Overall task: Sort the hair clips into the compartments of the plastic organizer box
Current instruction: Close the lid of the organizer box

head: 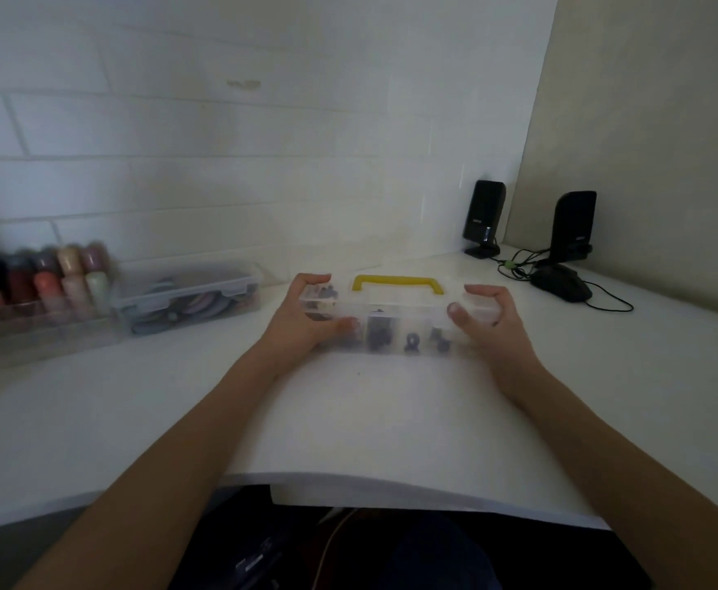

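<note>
1 organizer box (395, 319), lid closed | left hand (301, 323), right hand (491, 323): fingers gripping its ends | 2 speakers (484, 217)

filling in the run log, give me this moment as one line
left hand: grips organizer box left end | right hand: grips right end | lid: seems closed | dark clips inside | box on white desk

Box held at table's middle, clutter to both sides.
Organizer box (395, 321) on table (370, 419), left hand (306, 321) at left end, right hand (489, 321) at right end; hair clips (410, 340) inside; bottles (42, 283) and lidded container (187, 298) far left; speakers (484, 217) and mouse (561, 283) behind right.
</note>
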{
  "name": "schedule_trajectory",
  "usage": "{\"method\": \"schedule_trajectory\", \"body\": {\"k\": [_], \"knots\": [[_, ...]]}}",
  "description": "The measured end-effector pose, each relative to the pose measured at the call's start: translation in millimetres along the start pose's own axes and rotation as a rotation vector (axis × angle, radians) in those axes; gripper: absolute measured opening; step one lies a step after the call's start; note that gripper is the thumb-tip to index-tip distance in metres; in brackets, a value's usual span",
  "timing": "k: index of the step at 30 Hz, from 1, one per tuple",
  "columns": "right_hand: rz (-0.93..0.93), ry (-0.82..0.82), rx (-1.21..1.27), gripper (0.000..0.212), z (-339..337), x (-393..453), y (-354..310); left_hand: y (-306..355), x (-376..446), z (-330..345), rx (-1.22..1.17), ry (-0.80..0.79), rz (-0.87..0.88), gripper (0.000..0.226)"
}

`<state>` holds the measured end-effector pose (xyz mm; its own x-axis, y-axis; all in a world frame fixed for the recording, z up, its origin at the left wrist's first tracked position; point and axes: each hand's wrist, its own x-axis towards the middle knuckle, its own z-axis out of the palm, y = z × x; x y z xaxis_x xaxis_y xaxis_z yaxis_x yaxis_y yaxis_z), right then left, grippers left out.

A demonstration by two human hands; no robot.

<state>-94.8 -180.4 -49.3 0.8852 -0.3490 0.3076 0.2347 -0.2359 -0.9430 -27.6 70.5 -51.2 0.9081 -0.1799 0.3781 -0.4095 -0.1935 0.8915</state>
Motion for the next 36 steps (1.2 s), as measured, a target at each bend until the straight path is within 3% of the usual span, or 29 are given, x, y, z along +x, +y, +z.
{"method": "schedule_trajectory", "body": {"k": [3, 22, 26, 28, 31, 36], "knots": [[-0.033, -0.062, 0.002, 0.058, -5.5, -9.3, 0.5, -1.7, -1.4, -1.3, 0.042, 0.040, 0.020, 0.071], [-0.149, 0.040, -0.371, 0.048, 6.9, -11.7, 1.2, 7.7, -14.8, 4.7, 0.154, 0.142, 0.036, 0.065], [-0.138, 0.029, -0.508, 0.052, 18.3, -3.6, 1.5, 6.0, -13.9, 7.1, 0.451, 0.282, 0.129, 0.063], [-0.132, -0.007, -0.495, 0.054, 27.3, 1.3, -2.8, 4.1, -10.9, 9.3, 0.648, 0.354, 0.368, 0.047], [-0.140, -0.012, -0.481, 0.047, 42.8, 16.2, -2.1, -3.7, 0.8, 16.8, 0.931, 0.294, 0.638, 0.040], [-0.088, 0.074, -0.722, 0.057, 68.8, 65.2, 17.7, -24.0, 31.9, 10.6, 1.221, 0.190, 0.614, 0.061]]}}
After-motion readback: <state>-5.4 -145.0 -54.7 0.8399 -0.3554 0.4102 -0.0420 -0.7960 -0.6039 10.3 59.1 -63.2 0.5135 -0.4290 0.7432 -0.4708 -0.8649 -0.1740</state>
